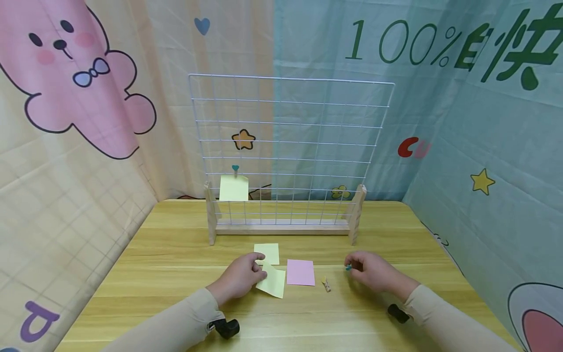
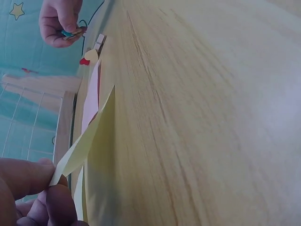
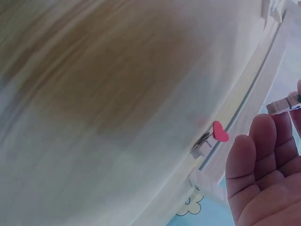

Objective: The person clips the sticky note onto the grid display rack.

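Between thumb and finger, my left hand (image 1: 239, 277) pinches a pale yellow paper note (image 1: 271, 281) by its corner. In the left wrist view this note (image 2: 82, 146) tilts up off the table. A second yellow note (image 1: 268, 253) lies just behind it, and a pink note (image 1: 301, 272) lies to its right. My right hand (image 1: 378, 274) holds a small wooden clothespin (image 3: 282, 104) with a teal end, partly hidden by the fingers. Another little clothespin (image 1: 326, 284) lies between the pink note and my right hand; the right wrist view shows a red heart (image 3: 220, 132) on it.
A white wire grid (image 1: 290, 142) stands in a wooden base (image 1: 281, 228) at the back of the table. Clipped low on its left side hangs a yellow note (image 1: 234, 188) under a teal heart clothespin (image 1: 235, 169). Printed curtains (image 1: 484, 122) surround the table (image 1: 176, 254).
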### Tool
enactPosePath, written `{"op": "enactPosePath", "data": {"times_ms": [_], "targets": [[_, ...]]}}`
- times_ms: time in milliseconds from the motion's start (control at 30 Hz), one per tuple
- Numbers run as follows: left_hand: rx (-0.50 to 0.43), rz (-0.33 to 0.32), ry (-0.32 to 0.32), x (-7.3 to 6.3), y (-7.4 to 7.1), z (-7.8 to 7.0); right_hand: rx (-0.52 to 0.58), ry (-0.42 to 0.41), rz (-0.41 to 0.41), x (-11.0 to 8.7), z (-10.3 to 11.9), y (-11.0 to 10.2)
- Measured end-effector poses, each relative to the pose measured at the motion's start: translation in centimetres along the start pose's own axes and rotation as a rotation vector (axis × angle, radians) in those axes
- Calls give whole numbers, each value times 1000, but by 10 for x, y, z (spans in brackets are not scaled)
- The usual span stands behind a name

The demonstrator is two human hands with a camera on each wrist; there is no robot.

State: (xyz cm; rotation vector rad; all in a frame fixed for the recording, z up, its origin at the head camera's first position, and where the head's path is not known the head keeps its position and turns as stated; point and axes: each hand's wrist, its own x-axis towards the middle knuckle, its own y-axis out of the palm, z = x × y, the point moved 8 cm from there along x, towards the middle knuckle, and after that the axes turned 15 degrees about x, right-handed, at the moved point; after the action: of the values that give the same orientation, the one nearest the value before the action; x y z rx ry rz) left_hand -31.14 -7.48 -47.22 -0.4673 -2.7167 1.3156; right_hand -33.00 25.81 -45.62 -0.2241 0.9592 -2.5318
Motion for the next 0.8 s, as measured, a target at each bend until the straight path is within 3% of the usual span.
{"op": "enactPosePath", "data": {"times_ms": [533,800], "targets": [[28,-12,2,2,-1,-1,13,-4,-30,2,14,4],[34,-113,-28,6,-11,0,28,-11,-53,5,22,4]]}}
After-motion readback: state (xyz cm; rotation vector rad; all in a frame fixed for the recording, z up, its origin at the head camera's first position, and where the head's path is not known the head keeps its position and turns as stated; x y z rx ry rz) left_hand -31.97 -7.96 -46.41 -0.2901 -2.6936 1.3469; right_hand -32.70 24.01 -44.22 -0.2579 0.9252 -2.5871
